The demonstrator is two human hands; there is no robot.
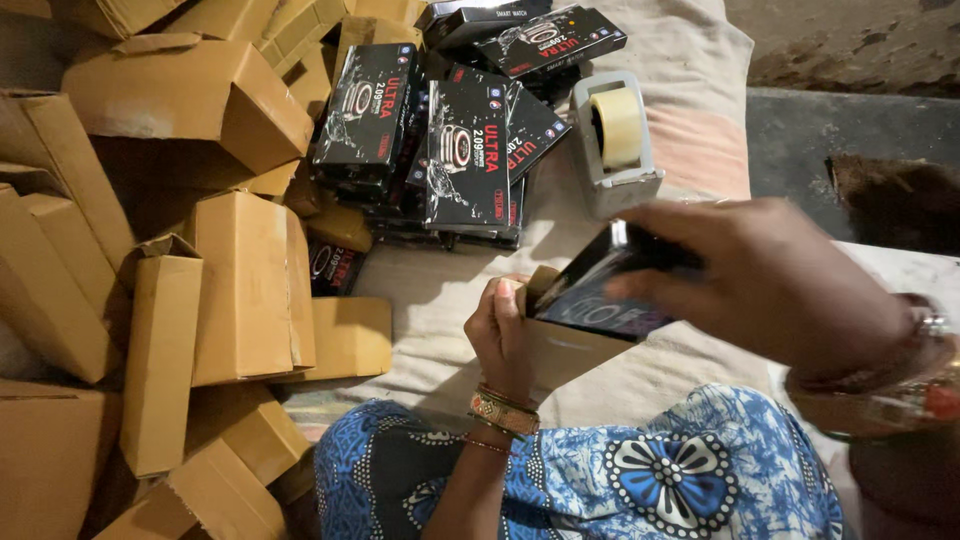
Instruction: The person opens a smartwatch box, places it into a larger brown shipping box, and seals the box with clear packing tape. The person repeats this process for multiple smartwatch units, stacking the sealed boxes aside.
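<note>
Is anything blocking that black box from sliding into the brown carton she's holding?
Nothing visible does. The right hand holds the black box with its lower end already at the open mouth of the brown carton, which the left hand steadies. The carton's inside is hidden.

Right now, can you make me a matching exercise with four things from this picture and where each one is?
Things:
1. tape holder
2. black box
3. open brown carton
4. pile of brown cartons

Places:
A. in the left hand
B. on the cloth, upper middle
C. along the left side
D. in the right hand

Pairs: 1-B, 2-D, 3-A, 4-C
</note>
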